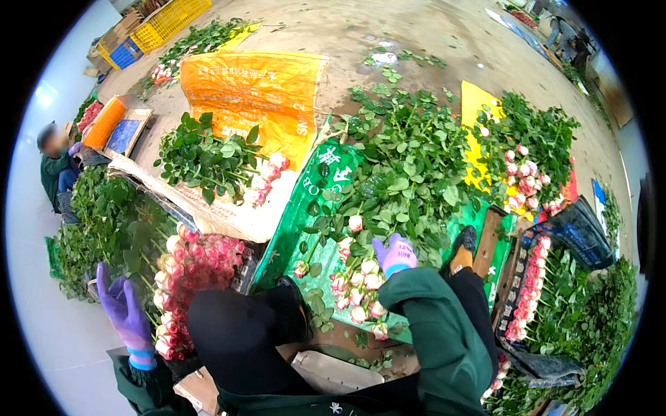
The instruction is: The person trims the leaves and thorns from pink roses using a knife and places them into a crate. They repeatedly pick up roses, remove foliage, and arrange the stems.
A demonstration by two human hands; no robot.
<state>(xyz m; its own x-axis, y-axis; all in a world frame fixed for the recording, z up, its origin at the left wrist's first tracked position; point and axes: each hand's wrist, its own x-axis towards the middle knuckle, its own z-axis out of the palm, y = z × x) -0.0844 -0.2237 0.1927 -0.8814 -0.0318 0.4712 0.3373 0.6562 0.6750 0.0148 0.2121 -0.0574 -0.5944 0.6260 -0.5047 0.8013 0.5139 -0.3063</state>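
Observation:
My left hand (pixel 118 307), in a purple glove with a blue cuff, is raised at the left with its fingers apart and nothing in it. Beside it, pink-and-white roses (pixel 166 312) lie in a dense row, their leafy stems (pixel 112 223) pointing left. My right hand (pixel 397 255), gloved alike, reaches over the green woven sheet (pixel 291 249). Its thumb is spread from the fingers, and the fingertips are close to rose leaves (pixel 400 182); I see nothing held. Cut rose heads (pixel 359 291) lie just below that hand, between my legs.
An orange sack (pixel 250 88) and a pale sack (pixel 234 218) with a small rose bunch (pixel 223 161) lie ahead. Stacked roses (pixel 530 291) and a dark boot-like item (pixel 577 234) stand at right. A person (pixel 54 161) sits at far left, near yellow crates (pixel 166 26).

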